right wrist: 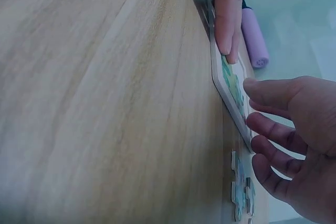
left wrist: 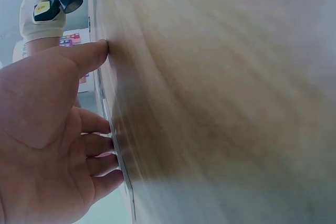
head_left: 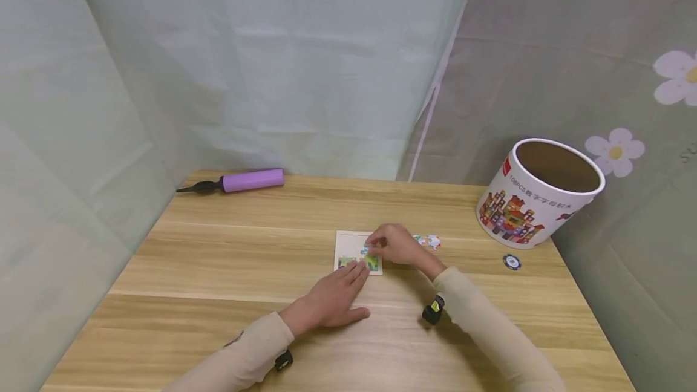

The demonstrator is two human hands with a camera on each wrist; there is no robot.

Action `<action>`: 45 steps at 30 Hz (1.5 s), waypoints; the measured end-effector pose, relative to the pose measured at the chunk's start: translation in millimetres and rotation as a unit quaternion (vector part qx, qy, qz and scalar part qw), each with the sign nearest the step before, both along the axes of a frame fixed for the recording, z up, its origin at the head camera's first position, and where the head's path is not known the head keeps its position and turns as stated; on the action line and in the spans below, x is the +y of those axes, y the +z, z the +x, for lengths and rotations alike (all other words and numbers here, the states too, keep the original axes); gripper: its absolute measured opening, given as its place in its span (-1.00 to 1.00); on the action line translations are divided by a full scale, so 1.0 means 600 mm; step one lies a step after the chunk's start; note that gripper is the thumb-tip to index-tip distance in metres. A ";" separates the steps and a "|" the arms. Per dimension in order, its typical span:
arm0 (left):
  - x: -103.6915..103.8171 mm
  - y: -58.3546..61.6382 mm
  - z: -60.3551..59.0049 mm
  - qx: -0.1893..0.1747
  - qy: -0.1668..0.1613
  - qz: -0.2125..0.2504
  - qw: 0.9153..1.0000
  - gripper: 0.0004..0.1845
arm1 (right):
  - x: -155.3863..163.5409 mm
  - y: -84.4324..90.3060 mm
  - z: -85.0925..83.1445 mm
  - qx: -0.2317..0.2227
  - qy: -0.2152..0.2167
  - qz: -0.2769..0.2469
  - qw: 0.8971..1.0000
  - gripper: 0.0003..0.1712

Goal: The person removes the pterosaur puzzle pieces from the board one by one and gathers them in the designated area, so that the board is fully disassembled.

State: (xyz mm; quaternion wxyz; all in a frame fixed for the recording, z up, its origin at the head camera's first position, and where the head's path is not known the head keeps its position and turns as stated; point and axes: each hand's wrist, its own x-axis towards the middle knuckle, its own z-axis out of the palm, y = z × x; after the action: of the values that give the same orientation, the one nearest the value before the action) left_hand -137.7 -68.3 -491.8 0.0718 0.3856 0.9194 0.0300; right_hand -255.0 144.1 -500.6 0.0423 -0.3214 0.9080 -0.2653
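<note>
Your left hand [head_left: 334, 295] lay nearest, fingers stretched out, their tips on the near part of the puzzle board [head_left: 346, 242] and the thumb spread to the right on the table [head_left: 218, 271]. The board sat near the table's middle, green puzzle pieces [head_left: 373, 261] filling its near part. Well to the right lay a round chip [head_left: 512, 262]. Your right hand [head_left: 399, 245] bent its thumb and fingers over the board's right side; whether they pinched a piece, you couldn't tell. Loose pieces [head_left: 433, 241] lay just right of it. Farther back stood a bucket [head_left: 509, 222] on the right, then a purple pump [head_left: 253, 180] on the left, before hanging cloth [head_left: 327, 77].
</note>
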 end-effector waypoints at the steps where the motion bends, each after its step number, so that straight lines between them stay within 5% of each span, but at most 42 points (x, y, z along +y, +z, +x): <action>1: 0.000 -0.001 0.000 0.001 -0.001 0.001 1.000 -0.14 | -0.001 0.000 0.000 0.003 0.004 0.002 1.000 -0.81; 21: -0.002 -0.004 -0.004 0.001 -0.002 0.009 1.000 -0.13 | -0.007 0.000 0.002 0.000 0.006 0.014 1.000 -0.88; 29: -0.001 -0.004 -0.003 -0.011 0.008 0.016 1.000 -0.12 | -0.009 0.003 0.003 -0.049 -0.017 -0.020 0.998 -0.97; 45: -0.001 0.000 -0.003 -0.016 0.013 0.014 1.000 -0.13 | 0.003 0.012 0.000 -0.059 -0.004 -0.071 0.996 -0.92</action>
State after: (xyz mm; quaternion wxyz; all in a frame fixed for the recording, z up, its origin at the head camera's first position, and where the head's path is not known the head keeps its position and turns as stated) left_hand -139.5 -68.6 -491.8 0.0810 0.3742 0.9225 0.0495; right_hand -254.9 145.8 -493.7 0.0721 -0.3037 0.8842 -0.3474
